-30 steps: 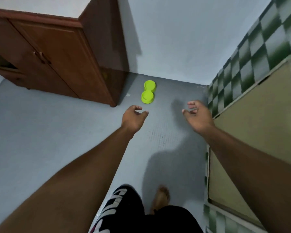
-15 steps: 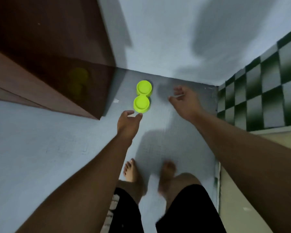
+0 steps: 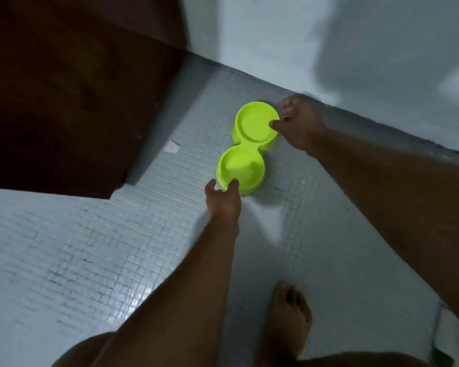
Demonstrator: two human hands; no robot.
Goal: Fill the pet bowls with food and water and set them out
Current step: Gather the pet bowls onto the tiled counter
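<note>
Both hands have dropped from mid-air onto the empty green double bowl [image 3: 247,147] on the floor [image 3: 90,260]: right hand [image 3: 300,123] grip pinches the far rim, left hand [image 3: 223,202] grip narrows on the near rim, so we judge lifting for filling comes next.

My right hand [image 3: 300,125] covers the far wall of the lime-green plastic double pet bowl [image 3: 245,152]; my left hand [image 3: 223,205] hides its near rim. Dark brown wooden cabinet [image 3: 64,102]: cropped top-left. White floor scrap [image 3: 172,147]: unidentifiable blur.
</note>
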